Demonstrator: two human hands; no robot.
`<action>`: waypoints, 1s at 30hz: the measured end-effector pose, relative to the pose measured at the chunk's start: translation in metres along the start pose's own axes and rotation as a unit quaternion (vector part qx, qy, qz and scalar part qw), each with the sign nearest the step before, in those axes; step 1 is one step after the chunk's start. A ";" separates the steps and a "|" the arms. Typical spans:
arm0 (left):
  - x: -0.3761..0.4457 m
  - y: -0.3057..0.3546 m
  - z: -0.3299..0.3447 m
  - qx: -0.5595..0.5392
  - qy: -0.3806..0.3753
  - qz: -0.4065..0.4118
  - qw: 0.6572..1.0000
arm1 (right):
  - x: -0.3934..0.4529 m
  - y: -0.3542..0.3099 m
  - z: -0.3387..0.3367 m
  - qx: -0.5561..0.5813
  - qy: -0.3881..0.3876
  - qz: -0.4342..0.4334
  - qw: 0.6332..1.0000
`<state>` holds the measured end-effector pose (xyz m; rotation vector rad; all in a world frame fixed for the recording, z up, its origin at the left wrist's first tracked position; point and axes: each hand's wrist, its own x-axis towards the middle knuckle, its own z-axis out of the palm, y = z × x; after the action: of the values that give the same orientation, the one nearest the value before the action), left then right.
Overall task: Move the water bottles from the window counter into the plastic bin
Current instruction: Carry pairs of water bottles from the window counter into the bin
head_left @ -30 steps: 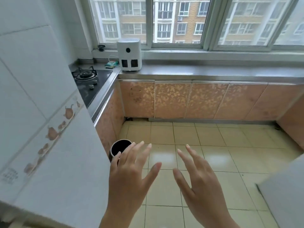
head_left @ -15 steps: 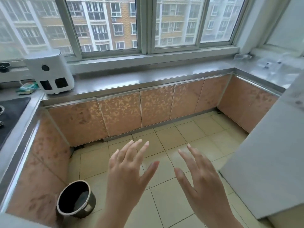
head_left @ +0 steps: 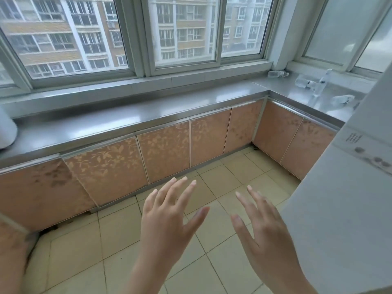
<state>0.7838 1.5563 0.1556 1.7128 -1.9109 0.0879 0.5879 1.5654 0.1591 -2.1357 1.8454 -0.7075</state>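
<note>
1. The left hand [head_left: 167, 215] was held out above the tiled floor [head_left: 89, 251], its fingers [head_left: 180, 189] straight and spread, holding nothing.
2. The right hand [head_left: 267, 230] was beside it, a little apart, fingers likewise extended and fanned, empty.
3. Three clear water bottles lay on their sides on the steel surface [head_left: 127, 124] in the far right corner, well apart from both hands.
4. The first bottle [head_left: 277, 74] lay against the window ledge, its long axis running left to right; which end carried the cap could not be told.
5. The second bottle [head_left: 304, 82] lay just left of the tap [head_left: 321, 82], its long axis slanting from upper left down to the right.
6. The third bottle [head_left: 342, 99] lay nearer the front edge, right of the tap, its long axis roughly left to right, tilted slightly upward to the right.
7. A white appliance [head_left: 6, 132] stood at the left end of the surface.
8. A pale cabinet side [head_left: 350, 209] filled the right edge of the view, close beside the right hand.
</note>
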 end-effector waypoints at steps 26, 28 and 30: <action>0.425 0.014 0.228 -0.051 -0.047 0.076 0.995 | 0.402 0.161 0.008 0.005 0.077 0.116 0.990; 0.464 0.010 0.243 -0.056 -0.058 0.084 0.993 | 0.437 0.165 0.007 -0.004 0.076 0.120 0.990; 0.498 0.012 0.259 -0.064 -0.083 0.076 0.992 | 0.465 0.174 0.006 -0.008 0.077 0.136 0.988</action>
<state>0.6685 1.0073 0.1643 1.5308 -2.1192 -0.1213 0.4830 1.0802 0.1675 -1.8318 2.1738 -0.8139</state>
